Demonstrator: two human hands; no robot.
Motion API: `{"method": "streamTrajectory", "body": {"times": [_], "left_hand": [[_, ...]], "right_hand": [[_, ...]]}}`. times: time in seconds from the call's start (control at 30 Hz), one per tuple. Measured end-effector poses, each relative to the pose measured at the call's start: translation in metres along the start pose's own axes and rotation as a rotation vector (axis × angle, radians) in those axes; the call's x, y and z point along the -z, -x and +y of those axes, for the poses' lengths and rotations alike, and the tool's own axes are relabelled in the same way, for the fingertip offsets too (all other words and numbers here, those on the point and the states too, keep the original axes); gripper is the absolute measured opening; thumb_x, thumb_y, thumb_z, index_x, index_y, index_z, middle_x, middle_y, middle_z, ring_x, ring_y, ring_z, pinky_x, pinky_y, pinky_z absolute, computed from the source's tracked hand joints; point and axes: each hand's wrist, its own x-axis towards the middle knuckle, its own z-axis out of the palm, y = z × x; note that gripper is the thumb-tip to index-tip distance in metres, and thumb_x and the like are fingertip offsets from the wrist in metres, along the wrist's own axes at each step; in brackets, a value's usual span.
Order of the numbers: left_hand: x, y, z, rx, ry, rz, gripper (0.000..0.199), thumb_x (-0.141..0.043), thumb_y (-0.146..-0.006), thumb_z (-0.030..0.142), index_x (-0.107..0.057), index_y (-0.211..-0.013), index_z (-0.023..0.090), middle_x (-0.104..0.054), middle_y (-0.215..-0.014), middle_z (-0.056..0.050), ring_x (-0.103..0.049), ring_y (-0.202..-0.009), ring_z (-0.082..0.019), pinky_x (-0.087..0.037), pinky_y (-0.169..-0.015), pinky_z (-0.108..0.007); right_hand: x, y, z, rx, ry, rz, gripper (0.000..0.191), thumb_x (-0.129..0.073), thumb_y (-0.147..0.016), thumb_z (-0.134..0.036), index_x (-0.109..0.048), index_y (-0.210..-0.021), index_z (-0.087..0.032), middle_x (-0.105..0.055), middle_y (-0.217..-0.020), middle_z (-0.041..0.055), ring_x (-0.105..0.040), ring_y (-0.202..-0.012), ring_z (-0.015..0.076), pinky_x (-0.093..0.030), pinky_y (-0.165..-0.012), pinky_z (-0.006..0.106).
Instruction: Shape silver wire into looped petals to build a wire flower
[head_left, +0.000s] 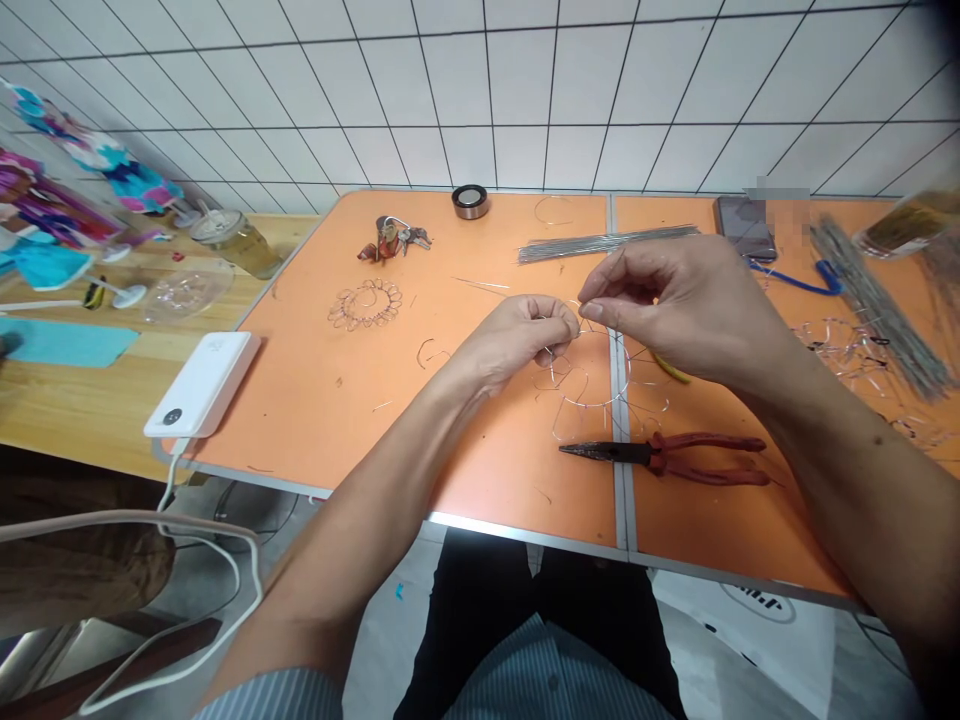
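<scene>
A thin wire ring with wire loops and loose ends about it hangs at my hands, over the seam of the orange table. My left hand is closed on its upper left side. Thumb and forefinger of my right hand pinch at the top of the same ring, close to the left fingertips; the exact bit of wire between them is too small to make out. Below the ring lie long-nose pliers with red handles, jaws pointing left. A finished-looking looped wire ring rests on the table to the left.
Behind my hands lie a bundle of straight wires, a tape roll and keys. To the right are a phone, more wire rods and a cup. A white power bank with a cable sits at the left edge.
</scene>
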Motion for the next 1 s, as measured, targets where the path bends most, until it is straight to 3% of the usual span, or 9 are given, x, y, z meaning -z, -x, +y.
{"method": "streamTrajectory", "body": {"times": [0.17, 0.3, 0.47, 0.7, 0.83, 1.0], "left_hand": [[0.004, -0.001, -0.001, -0.048, -0.011, 0.059, 0.01, -0.073, -0.08, 0.018, -0.07, -0.071, 0.018, -0.058, -0.065, 0.002, -0.047, -0.06, -0.008, -0.04, -0.059, -0.023], [0.006, -0.002, 0.0, -0.092, -0.031, 0.098, 0.014, -0.075, -0.081, 0.02, -0.066, -0.071, 0.02, -0.058, -0.068, 0.003, -0.047, -0.062, -0.008, -0.04, -0.06, -0.023], [0.007, -0.003, 0.0, -0.133, -0.049, 0.164, 0.016, -0.075, -0.082, 0.02, -0.064, -0.071, 0.02, -0.058, -0.067, 0.003, -0.048, -0.062, -0.008, -0.041, -0.061, -0.023], [0.008, -0.005, -0.001, -0.148, -0.059, 0.169, 0.016, -0.075, -0.081, 0.021, -0.064, -0.07, 0.02, -0.058, -0.067, 0.003, -0.047, -0.062, -0.008, -0.042, -0.062, -0.023], [0.008, -0.005, -0.002, -0.156, -0.071, 0.155, 0.016, -0.074, -0.081, 0.022, -0.064, -0.07, 0.02, -0.059, -0.067, 0.003, -0.047, -0.061, -0.008, -0.042, -0.061, -0.023], [0.008, -0.004, -0.001, -0.145, -0.072, 0.156, 0.015, -0.075, -0.081, 0.022, -0.064, -0.07, 0.02, -0.059, -0.068, 0.003, -0.048, -0.062, -0.008, -0.043, -0.062, -0.023]], "right_hand": [[0.006, 0.0, 0.002, -0.043, -0.054, 0.009, 0.01, -0.08, -0.097, -0.036, -0.088, -0.097, -0.028, -0.081, -0.088, 0.007, -0.075, -0.082, 0.0296, -0.058, -0.072, 0.046], [0.011, 0.001, 0.001, -0.06, 0.058, 0.047, 0.01, -0.078, -0.097, -0.029, -0.088, -0.097, -0.029, -0.081, -0.09, 0.0066, -0.075, -0.086, 0.0305, -0.057, -0.079, 0.048], [0.012, 0.004, 0.0, 0.05, 0.263, 0.037, 0.03, -0.064, -0.102, -0.017, -0.09, -0.102, -0.032, -0.085, -0.108, 0.0084, -0.076, -0.1, 0.034, -0.057, -0.09, 0.052], [0.01, 0.005, 0.003, 0.118, 0.384, -0.004, 0.045, -0.055, -0.107, -0.014, -0.093, -0.112, -0.037, -0.083, -0.114, 0.0099, -0.077, -0.113, 0.0372, -0.059, -0.093, 0.053], [0.008, 0.004, 0.007, 0.146, 0.425, -0.021, 0.041, -0.057, -0.105, -0.015, -0.093, -0.114, -0.03, -0.082, -0.114, 0.0117, -0.076, -0.109, 0.0364, -0.058, -0.09, 0.052], [0.008, 0.004, 0.003, 0.107, 0.337, 0.084, 0.036, -0.059, -0.103, -0.015, -0.091, -0.111, -0.03, -0.084, -0.109, 0.0089, -0.077, -0.099, 0.0315, -0.057, -0.084, 0.048]]}}
